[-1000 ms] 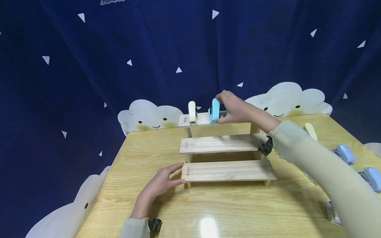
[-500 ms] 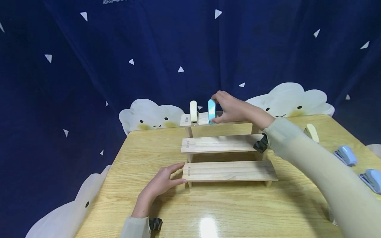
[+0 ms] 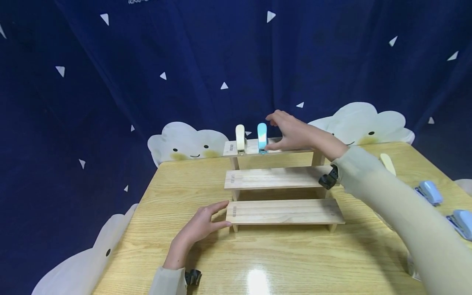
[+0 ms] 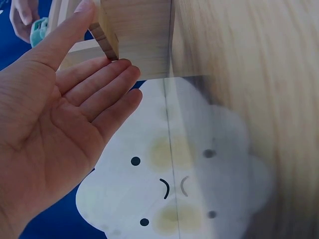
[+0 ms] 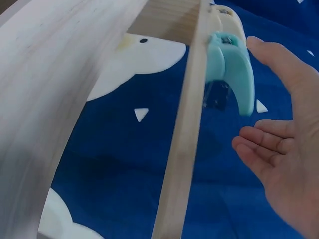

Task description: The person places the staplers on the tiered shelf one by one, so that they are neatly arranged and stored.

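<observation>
Right hand (image 3: 295, 133) just beside blue stapler (image 3: 262, 137) on top step of wooden stepped shelf (image 3: 280, 211), toward that step's left end. Grip wide: fingers loose and spread, thumb low, holding nothing; narrow gap visible between fingertips (image 5: 249, 149) and stapler body (image 5: 234, 69) in right wrist view. Blue stapler upright on its end at front edge of top step, part overhanging the board edge. Cream stapler (image 3: 240, 138) upright just left of blue one, apart from it, same step.

Left hand (image 3: 200, 225) flat at left end of lowest step, near tabletop (image 3: 258, 258) front-left area. Grip relaxed and wide: fingers straight, holding nothing. In left wrist view, thumb tip (image 4: 82, 12) against end of lowest board (image 4: 134, 35), fingertips touching wooden leg below it; palm (image 4: 45, 129) turned toward camera.

Shelf standing mid-tabletop, three steps rising toward far edge; middle and lowest steps bare wood. Along right edge of tabletop: another cream stapler (image 3: 386, 163) lying nearer far-right corner, two pale blue staplers (image 3: 429, 192) (image 3: 461, 221) nearer the front, partly cut by frame edge. Pale sleeve (image 3: 398, 213) crossing right side of shelf; black wrist mount (image 3: 328, 178) over right end of middle step. Dark blue backdrop (image 3: 184, 61) with white triangles and cloud faces behind far edge.
</observation>
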The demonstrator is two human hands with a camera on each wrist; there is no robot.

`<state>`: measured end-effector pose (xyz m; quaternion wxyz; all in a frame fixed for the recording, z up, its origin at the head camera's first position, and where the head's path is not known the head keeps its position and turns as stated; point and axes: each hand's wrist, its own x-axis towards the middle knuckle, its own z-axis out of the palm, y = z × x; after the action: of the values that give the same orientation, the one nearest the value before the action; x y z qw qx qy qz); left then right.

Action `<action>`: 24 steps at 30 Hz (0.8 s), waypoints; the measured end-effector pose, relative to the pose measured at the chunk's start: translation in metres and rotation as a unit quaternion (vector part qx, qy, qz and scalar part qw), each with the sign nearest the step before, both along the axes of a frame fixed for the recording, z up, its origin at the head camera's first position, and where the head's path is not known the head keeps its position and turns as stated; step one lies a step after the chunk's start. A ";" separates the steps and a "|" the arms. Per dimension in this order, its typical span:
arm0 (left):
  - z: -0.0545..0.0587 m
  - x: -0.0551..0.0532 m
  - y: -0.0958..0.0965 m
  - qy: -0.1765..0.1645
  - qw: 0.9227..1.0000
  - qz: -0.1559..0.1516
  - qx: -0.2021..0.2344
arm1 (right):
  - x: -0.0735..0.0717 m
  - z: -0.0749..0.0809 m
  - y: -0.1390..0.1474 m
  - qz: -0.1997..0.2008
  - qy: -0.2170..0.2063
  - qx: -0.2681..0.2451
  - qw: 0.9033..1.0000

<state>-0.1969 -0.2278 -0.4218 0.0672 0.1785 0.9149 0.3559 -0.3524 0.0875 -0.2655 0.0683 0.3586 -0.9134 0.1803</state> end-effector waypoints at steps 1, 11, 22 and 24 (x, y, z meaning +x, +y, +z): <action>0.000 0.000 0.000 -0.001 1.000 -0.001 0.001 | 0.001 0.001 0.005 -0.011 -0.005 -0.003 1.000; -0.002 0.000 0.000 -0.003 1.000 -0.005 0.007 | 0.004 -0.008 0.077 -0.063 0.019 -0.072 0.995; -0.002 -0.001 0.002 0.002 1.000 0.000 0.007 | 0.017 -0.032 0.146 -0.099 0.011 -0.097 0.990; -0.002 0.000 0.002 0.001 1.000 0.002 0.007 | 0.019 -0.038 0.155 -0.109 0.003 -0.096 0.989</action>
<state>-0.1973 -0.2256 -0.4240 0.0642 0.1773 0.9128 0.3624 -0.3336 0.2429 -0.3035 0.1245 0.2490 -0.9254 0.2571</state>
